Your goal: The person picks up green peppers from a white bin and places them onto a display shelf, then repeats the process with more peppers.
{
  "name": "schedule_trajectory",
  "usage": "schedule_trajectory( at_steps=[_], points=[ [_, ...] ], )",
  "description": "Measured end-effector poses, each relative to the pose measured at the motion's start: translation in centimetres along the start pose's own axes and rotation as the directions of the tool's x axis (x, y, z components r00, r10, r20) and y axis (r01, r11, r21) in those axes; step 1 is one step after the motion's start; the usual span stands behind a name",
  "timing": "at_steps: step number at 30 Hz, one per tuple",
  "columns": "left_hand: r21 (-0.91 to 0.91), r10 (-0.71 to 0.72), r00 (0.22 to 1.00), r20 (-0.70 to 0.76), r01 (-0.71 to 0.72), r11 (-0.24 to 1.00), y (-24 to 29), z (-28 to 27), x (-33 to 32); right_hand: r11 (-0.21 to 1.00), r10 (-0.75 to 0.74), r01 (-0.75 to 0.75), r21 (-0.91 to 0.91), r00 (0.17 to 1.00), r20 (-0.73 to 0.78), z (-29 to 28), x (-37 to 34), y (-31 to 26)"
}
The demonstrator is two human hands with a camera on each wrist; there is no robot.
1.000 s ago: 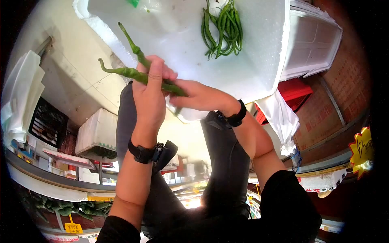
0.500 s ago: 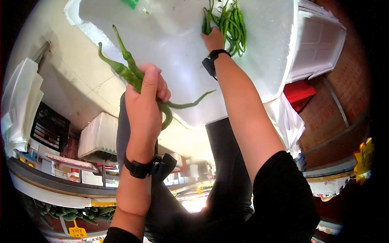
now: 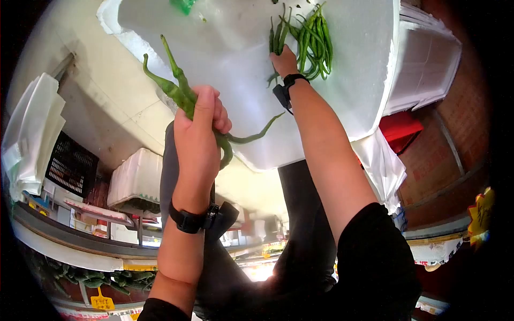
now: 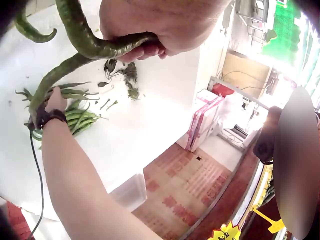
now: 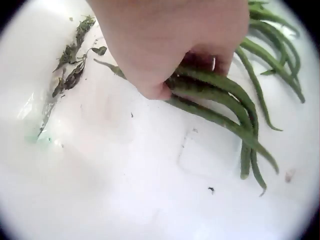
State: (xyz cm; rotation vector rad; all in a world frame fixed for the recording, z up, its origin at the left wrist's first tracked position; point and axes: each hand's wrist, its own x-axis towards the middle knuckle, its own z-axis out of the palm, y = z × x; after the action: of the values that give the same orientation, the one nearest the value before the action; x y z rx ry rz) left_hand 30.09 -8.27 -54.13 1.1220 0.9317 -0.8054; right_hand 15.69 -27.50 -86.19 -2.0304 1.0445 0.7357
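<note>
My left hand [image 3: 201,125] grips a few long green chili peppers [image 3: 174,90], their ends sticking out above and below the fist. In the left wrist view those peppers' lower parts [image 4: 80,37] curve out from under the fingers. Inside a white foam box [image 3: 230,69], my right hand [image 3: 285,61] reaches to its far side. Several slim green chili peppers [image 5: 220,97] are pinched between its thumb and fingers, as the right wrist view shows. A pile of more chili peppers [image 3: 317,45] lies right beside this hand on the box floor.
Dried leaf scraps [image 5: 75,62] lie on the box floor, and a green plastic piece [image 3: 183,5] is near its far edge. Another white foam box [image 3: 428,59] and a red crate [image 3: 399,131] stand to the right. A black crate [image 3: 71,163] is at left.
My right hand has left the peppers at my left hand and reached out to the pile, where it now grips several chili peppers. My left hand keeps its peppers, now turned more upright.
</note>
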Motion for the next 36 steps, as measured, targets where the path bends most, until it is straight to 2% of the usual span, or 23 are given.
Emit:
schedule_trajectory(
  at_steps=[1,2,5,9,12,15,21,24,27,31,32,35,36],
  points=[
    [-0.003,-0.004,1.000,0.007,0.004,1.000,-0.1,0.0,-0.1,0.997,0.039,-0.039,0.060,0.999,0.003,0.0,-0.3,0.1],
    [-0.006,-0.007,1.000,0.015,0.007,1.000,-0.2,0.0,-0.1,0.997,-0.073,0.072,-0.027,0.997,-0.031,0.0,-0.9,0.5],
    [-0.016,-0.016,1.000,0.026,0.016,1.000,-0.3,0.0,-0.2,0.998,-0.052,0.053,-0.013,0.996,0.065,-0.2,-2.4,1.5],
    [-0.005,-0.020,1.000,0.024,0.020,1.000,-0.1,0.0,-0.3,0.972,-0.022,0.040,-0.230,0.997,0.079,-0.1,-3.5,2.2],
    [0.001,-0.022,0.999,0.030,0.022,1.000,-0.1,-0.2,-0.3,0.925,-0.136,0.118,-0.362,0.990,-0.025,0.4,-3.6,2.4],
    [0.006,-0.019,0.999,0.045,0.019,1.000,-0.2,-0.5,-0.2,0.880,-0.185,0.136,-0.456,0.981,-0.065,0.2,-3.8,1.3],
    [0.034,-0.035,0.999,0.036,0.034,0.999,-0.1,-0.9,-0.2,0.921,-0.141,0.142,-0.363,0.990,0.030,0.8,-2.3,-0.2],
    [0.117,-0.053,0.995,-0.084,0.063,0.991,0.3,-0.1,-0.3,0.969,-0.118,0.133,-0.207,0.989,0.084,0.2,-2.9,-0.8],
    [0.036,-0.063,0.996,-0.070,0.066,0.997,-0.3,-0.7,-0.2,0.945,-0.271,0.269,-0.186,0.962,0.019,-0.6,-4.3,-0.7],
    [0.014,-0.064,0.998,-0.022,0.064,0.998,0.1,-0.6,-0.4,0.954,-0.193,0.202,-0.223,0.979,0.061,-1.1,-5.4,-0.3],
    [0.018,-0.065,0.997,-0.029,0.066,0.998,0.4,-0.4,-0.6,0.965,-0.167,0.185,-0.186,0.980,0.106,-0.9,-5.2,-0.4],
    [0.004,-0.070,0.996,-0.052,0.070,0.998,0.5,-0.8,-0.4,0.966,-0.240,0.231,-0.114,0.968,-0.071,1.5,-4.6,-1.2],
    [-0.005,-0.072,0.996,-0.061,0.072,0.997,0.5,-1.0,-0.2,0.948,-0.297,0.275,-0.161,0.945,-0.134,2.7,-3.8,-1.0]
  ],
)
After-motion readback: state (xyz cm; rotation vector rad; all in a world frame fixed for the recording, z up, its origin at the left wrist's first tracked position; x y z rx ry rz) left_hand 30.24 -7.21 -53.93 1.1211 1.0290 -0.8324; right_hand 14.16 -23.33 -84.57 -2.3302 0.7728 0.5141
